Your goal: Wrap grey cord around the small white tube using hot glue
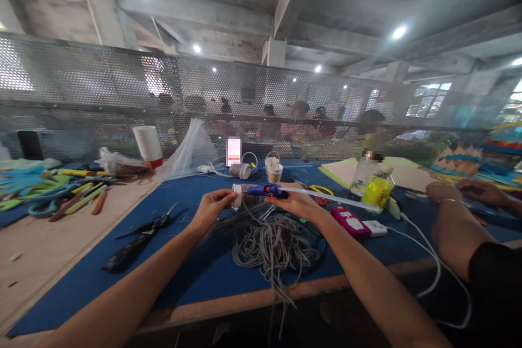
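My left hand (216, 207) pinches the white rim of a small cup (237, 196) lying on its side, its wall partly covered in grey-brown cord. My right hand (296, 202) is wrapped round a blue glue gun (265, 190), whose tip meets the cup's side. A long clear glue stick (334, 199) sticks out of the gun's back toward the right. Below both hands a tangled heap of grey cord (275, 244) lies on the blue mat (196, 283), with strands hanging over the table's front edge.
Black-handled scissors or pliers (141, 239) lie at left, beyond them coloured tools (77, 198) and stacked paper cups (147, 144). Behind stand a small basket (274, 168) and a lit phone (234, 152). At right are a purple power bank (350, 222), a yellow bottle (377, 190) and another person's arms (452, 223).
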{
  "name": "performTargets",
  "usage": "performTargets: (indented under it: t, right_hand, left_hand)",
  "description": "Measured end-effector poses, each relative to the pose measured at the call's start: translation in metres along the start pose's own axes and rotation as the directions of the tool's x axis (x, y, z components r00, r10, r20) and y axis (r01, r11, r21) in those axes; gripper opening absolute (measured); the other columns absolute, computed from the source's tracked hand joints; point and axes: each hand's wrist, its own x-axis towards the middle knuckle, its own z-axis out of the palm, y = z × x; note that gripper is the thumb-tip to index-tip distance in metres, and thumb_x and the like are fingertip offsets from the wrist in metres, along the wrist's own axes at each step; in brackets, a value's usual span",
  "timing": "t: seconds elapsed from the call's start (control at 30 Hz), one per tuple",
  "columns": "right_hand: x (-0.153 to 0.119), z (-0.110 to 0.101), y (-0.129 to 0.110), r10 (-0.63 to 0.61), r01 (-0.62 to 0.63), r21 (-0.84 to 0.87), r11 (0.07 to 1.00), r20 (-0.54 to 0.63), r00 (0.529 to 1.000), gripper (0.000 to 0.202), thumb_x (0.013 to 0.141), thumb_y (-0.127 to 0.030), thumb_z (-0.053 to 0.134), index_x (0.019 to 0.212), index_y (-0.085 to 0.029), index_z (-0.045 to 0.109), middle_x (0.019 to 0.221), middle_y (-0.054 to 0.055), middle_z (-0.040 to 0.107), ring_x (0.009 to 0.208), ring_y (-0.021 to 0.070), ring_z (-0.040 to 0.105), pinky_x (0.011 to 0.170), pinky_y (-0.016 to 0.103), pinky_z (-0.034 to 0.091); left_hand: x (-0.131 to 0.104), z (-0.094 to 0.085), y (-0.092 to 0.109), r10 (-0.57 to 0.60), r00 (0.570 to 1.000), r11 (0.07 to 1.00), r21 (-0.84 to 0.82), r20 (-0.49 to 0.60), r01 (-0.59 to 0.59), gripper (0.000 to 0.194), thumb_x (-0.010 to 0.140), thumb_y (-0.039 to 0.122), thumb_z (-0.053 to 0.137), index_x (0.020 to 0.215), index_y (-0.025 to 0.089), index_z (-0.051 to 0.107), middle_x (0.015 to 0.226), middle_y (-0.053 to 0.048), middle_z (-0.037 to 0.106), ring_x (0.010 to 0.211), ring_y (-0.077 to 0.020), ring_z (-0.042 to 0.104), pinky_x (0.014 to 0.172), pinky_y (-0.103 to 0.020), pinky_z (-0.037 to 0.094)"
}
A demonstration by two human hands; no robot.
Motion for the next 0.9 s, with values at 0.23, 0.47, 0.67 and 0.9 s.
performTargets:
  t: [0.23, 0.47, 0.67, 0.9]
  right_hand:
    - [-0.004, -0.003, -0.005, 0.053, -0.051, -0.036, 0.998, 0.073, 0.996, 0.037, 0.081, -0.055, 0.060, 0.090, -0.020, 0.064, 0.070, 0.000, 0.060, 0.063, 0.0131, 0.053, 0.057, 0.021, 0.036]
    - [-0.005, -0.002, -0.011, 0.051, -0.053, 0.018, 0.998, 0.097, 0.994, 0.038, 0.084, -0.055, 0.055, 0.081, -0.018, 0.061, 0.068, -0.001, 0.057, 0.063, 0.0116, 0.051, 0.057, 0.020, 0.033]
    - [-0.005, -0.002, -0.009, 0.055, -0.061, 0.076, 0.995, 0.082, 0.995, 0.041, 0.083, -0.058, 0.055, 0.076, -0.017, 0.058, 0.066, -0.002, 0.054, 0.061, 0.0112, 0.047, 0.056, 0.021, 0.035]
    - [-0.005, 0.001, -0.003, 0.057, -0.070, 0.123, 0.990, 0.105, 0.993, 0.039, 0.081, -0.056, 0.058, 0.076, -0.018, 0.060, 0.066, -0.001, 0.057, 0.063, 0.0131, 0.050, 0.058, 0.023, 0.040]
  left_hand:
    - [0.002, -0.001, -0.003, -0.005, 1.000, 1.000, -0.004, -0.024, 0.005, 0.031, 0.067, 0.044, 0.075, 0.083, 0.017, 0.076, 0.076, -0.004, 0.071, 0.069, -0.0168, 0.058, 0.067, -0.027, 0.042]
    - [0.001, 0.000, 0.000, 0.005, 1.000, 1.000, 0.002, -0.006, -0.005, 0.030, 0.069, 0.044, 0.074, 0.082, 0.016, 0.076, 0.074, -0.004, 0.070, 0.068, -0.0171, 0.057, 0.067, -0.028, 0.042]
    - [0.000, 0.001, 0.002, 0.017, 1.000, 1.000, 0.013, -0.013, -0.016, 0.032, 0.068, 0.045, 0.073, 0.083, 0.016, 0.076, 0.076, -0.004, 0.071, 0.070, -0.0178, 0.058, 0.067, -0.028, 0.043]
    - [0.000, 0.001, 0.003, 0.013, 1.000, 1.000, 0.017, -0.012, -0.013, 0.026, 0.071, 0.040, 0.072, 0.082, 0.017, 0.075, 0.076, -0.003, 0.070, 0.071, -0.0168, 0.057, 0.069, -0.027, 0.042]
